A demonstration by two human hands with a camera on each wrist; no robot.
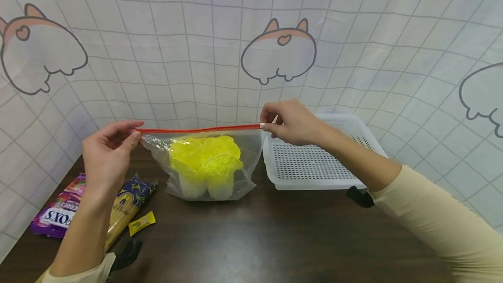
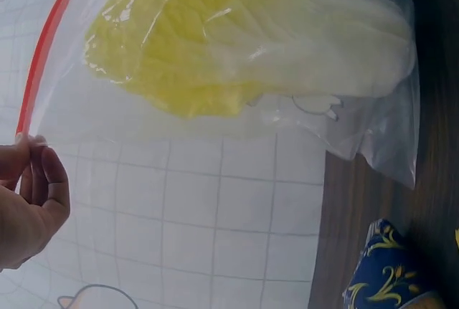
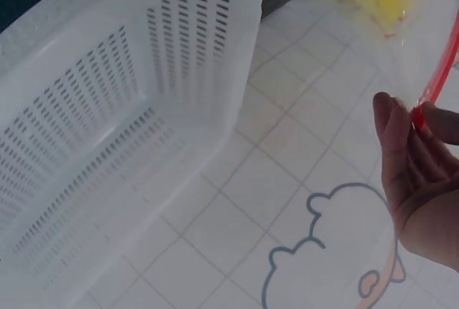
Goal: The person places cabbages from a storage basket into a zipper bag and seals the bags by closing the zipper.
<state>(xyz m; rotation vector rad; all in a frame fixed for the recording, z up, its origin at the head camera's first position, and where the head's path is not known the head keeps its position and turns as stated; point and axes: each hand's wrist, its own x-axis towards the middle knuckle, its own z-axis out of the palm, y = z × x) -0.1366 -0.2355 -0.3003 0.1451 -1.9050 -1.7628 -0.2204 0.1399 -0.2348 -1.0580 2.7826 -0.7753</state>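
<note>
A clear zip bag [image 1: 249, 165] with a red zip strip [image 1: 200, 129] stands upright on the table, its strip stretched nearly straight between both hands. Inside are yellow-and-white heads that look like napa cabbage [image 1: 206, 167], frilly yellow leaves up and thick white stems down. My left hand [image 1: 108, 152] pinches the left end of the strip between thumb and fingers. At the opposite end, my right hand [image 1: 288, 121] pinches the other corner. The left wrist view shows the left hand [image 2: 32, 198] at the strip's end; in the right wrist view, the right hand [image 3: 423, 173] grips the red end.
Behind my right forearm sits a white perforated basket [image 1: 314, 185]. On the left lie a purple FOX'S packet [image 1: 55, 215], a blue-and-gold pasta packet [image 1: 129, 200] and a small yellow sachet [image 1: 142, 223]. A gridded curtain [image 1: 177, 56] with cartoon animals hangs behind the dark table [image 1: 235, 239].
</note>
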